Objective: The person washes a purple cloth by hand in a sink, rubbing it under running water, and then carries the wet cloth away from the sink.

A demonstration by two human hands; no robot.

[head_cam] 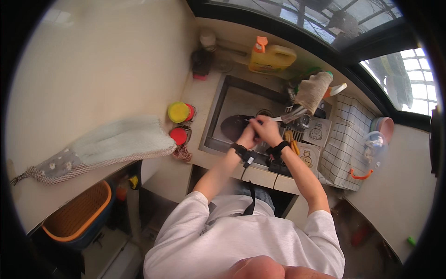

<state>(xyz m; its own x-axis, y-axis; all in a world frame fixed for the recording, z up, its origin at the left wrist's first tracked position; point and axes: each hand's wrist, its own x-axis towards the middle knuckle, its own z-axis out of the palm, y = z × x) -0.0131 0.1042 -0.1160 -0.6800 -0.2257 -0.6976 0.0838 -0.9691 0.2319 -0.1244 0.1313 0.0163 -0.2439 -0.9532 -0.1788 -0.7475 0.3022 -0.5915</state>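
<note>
Both my hands meet over the stainless steel sink (pixel 211 122), fingers overlapping. My left hand (pixel 249 136) sits lower, its fingers tucked against the right. My right hand (pixel 267 128) bends over it from the right side. Whether anything small is held between them is hidden by the fingers and blur. A dark oval object (pixel 231 128), perhaps a pan or basin, lies in the sink just left of my fingers. Close to the right hand's knuckles is a pale-tipped, shiny spout-like piece (pixel 294 114). Black bands circle both wrists.
Behind the sink stands a yellow jug (pixel 273 59) with an orange pump. A beige cloth (pixel 313 91) hangs at the right rear. Yellow-lidded (pixel 178 112) and red-lidded (pixel 178 136) jars line the left. Right are a checked cloth cover (pixel 343 139) and a clear container (pixel 374 150).
</note>
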